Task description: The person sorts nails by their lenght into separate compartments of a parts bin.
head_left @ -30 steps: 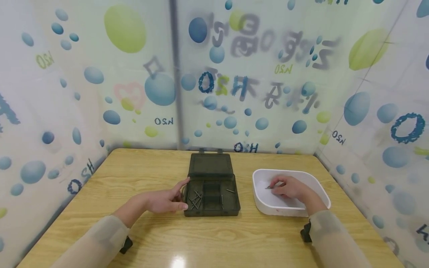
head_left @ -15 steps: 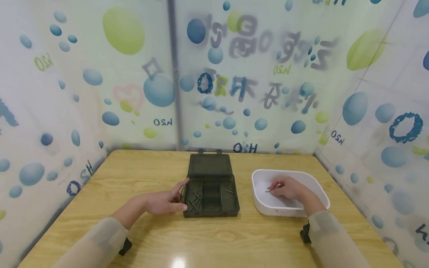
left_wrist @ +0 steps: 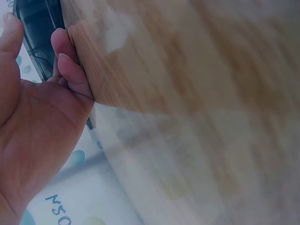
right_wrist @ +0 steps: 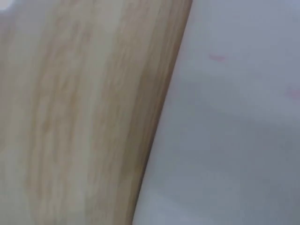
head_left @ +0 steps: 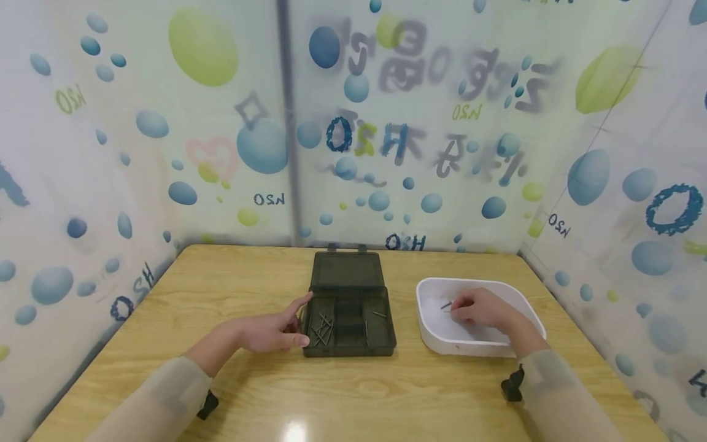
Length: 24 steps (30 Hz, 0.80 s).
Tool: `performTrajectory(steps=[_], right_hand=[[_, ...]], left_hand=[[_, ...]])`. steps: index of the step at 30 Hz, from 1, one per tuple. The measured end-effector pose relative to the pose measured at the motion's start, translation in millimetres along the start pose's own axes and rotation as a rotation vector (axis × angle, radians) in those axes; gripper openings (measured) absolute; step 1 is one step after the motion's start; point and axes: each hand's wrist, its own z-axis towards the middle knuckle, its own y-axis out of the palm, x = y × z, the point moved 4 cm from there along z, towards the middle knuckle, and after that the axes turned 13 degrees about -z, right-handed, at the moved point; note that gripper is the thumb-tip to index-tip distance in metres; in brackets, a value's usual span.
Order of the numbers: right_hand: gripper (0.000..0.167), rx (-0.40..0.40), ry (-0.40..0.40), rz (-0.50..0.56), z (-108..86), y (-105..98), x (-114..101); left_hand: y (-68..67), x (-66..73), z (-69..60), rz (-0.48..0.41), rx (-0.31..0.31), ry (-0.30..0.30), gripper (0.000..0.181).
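My left hand (head_left: pixel 270 331) rests against the left side of a dark see-through compartment box (head_left: pixel 348 348), index finger and thumb stretched along its edge. The left wrist view shows this hand (left_wrist: pixel 42 117) beside the box (left_wrist: pixel 42 28). Several thin metal nail-like pieces (head_left: pixel 321 328) lie crossed in the left compartment; two more, one upright in view (head_left: pixel 366 333), are in the right one. My right hand (head_left: pixel 480 309) reaches into a white tray (head_left: pixel 442 344), fingertips pinched together at a thin, barely visible piece. A dark nail-like piece (head_left: pixel 446 305) lies just beyond them.
The box's lid (head_left: pixel 348 270) is folded back on the wooden table (head_left: pixel 248 393). Patterned curtains (head_left: pixel 221 153) surround the table at the back and sides. The right wrist view shows only tabletop (right_wrist: pixel 84 117) and the tray's outer wall (right_wrist: pixel 225 140).
My right hand has shifted slightly right inside the tray, and a dark piece now shows apart from its fingertips. My left hand and the box have stayed put.
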Motion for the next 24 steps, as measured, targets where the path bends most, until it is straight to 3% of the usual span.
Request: performTrajectory(steps=[7, 12, 24], right_hand=[[0.026, 0.026, -0.031, 0.120, -14.4, -1, -6], [0.027, 0.041, -0.079, 0.194, -18.3, -1, -17], [0.028, 0.075, -0.136, 0.325, -15.7, -4, -67]], left_hand=[[-0.7, 2.3, 1.5, 0.035, 0.002, -0.003, 0.105], [0.1, 2.9, 1.7, 0.036, -0.002, -0.004, 0.105], [-0.4, -0.4, 0.3, 0.017, 0.006, -0.006, 0.104]])
